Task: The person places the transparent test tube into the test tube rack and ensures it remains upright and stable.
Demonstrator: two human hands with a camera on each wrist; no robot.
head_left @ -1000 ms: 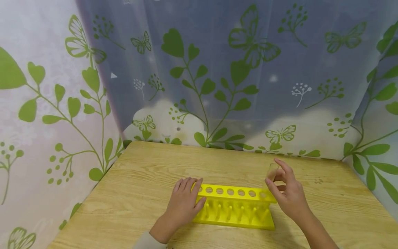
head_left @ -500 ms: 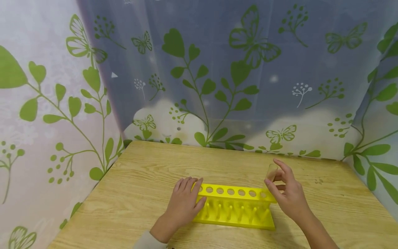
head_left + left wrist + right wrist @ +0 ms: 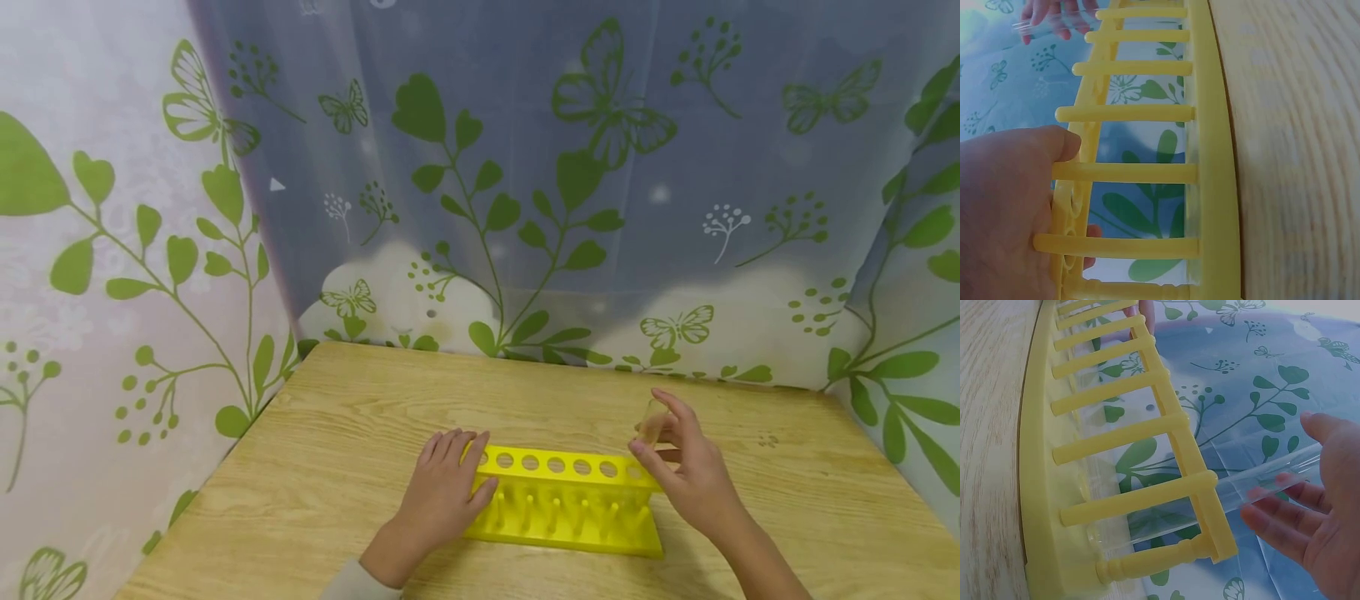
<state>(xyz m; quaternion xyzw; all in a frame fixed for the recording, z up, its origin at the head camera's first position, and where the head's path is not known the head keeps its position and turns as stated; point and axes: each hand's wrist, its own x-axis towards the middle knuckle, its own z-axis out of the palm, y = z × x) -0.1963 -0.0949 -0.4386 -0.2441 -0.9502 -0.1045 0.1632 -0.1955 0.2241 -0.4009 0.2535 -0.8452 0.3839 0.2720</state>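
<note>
A yellow test tube rack [image 3: 570,542] stands on the wooden table, with a row of round holes along its top bar and upright pegs below. My left hand [image 3: 444,487] grips the left end of the top bar. In the left wrist view its thumb [image 3: 1063,142] lies on one side, and a fingertip shows behind the bar. A clear glass test tube [image 3: 1235,487] passes through the rack's rightmost hole, its lower end down by the base. Around its upper part my right hand [image 3: 697,475] curls thumb and fingers, the index fingertip close to the tube's rim.
The wooden table [image 3: 360,400] stretches out around the rack. Behind it hangs a blue and white curtain [image 3: 487,167] printed with green leaves and butterflies, and a similar pale cloth [image 3: 135,250] covers the left side.
My right hand has shifted slightly left and down, and the tube's top leans a little more with it. The left hand and the rack have stayed in place.
</note>
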